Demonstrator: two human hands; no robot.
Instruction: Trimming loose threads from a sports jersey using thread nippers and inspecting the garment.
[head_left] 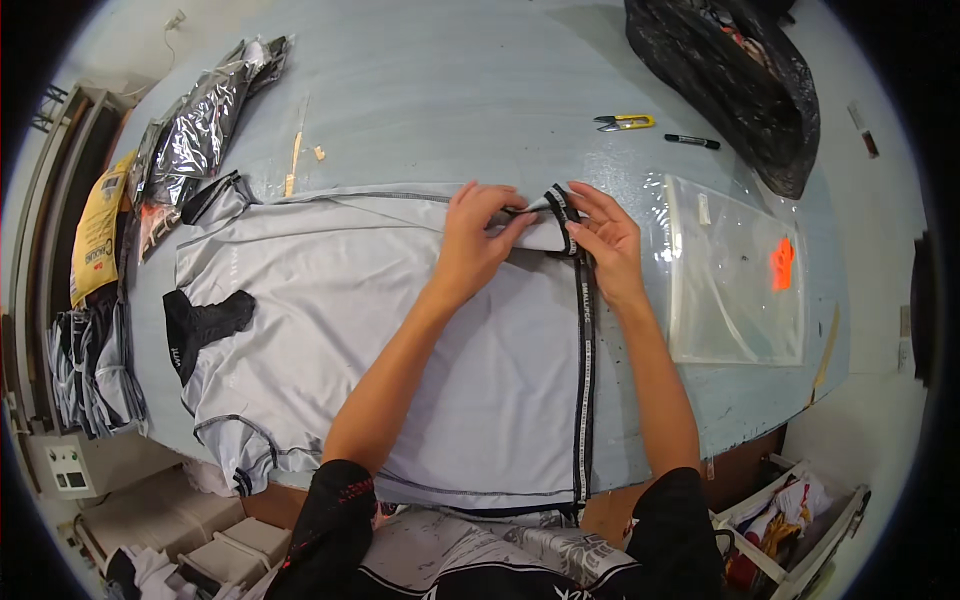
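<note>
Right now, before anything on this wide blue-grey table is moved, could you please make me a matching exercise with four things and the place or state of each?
Things
1. Pale grey fabric garment with black bands
2. Small yellow-handled metal snips
3. Large crumpled black plastic bag
4. Flat, clear plastic packaging with an orange patch

Places and states
A. Just left of the black marker pen
B. Lying directly right of the right forearm
C. Pinched near one edge by the left hand and right hand
D. At the far right of the table

Right pairs: 1-C, 2-A, 3-D, 4-B
</note>
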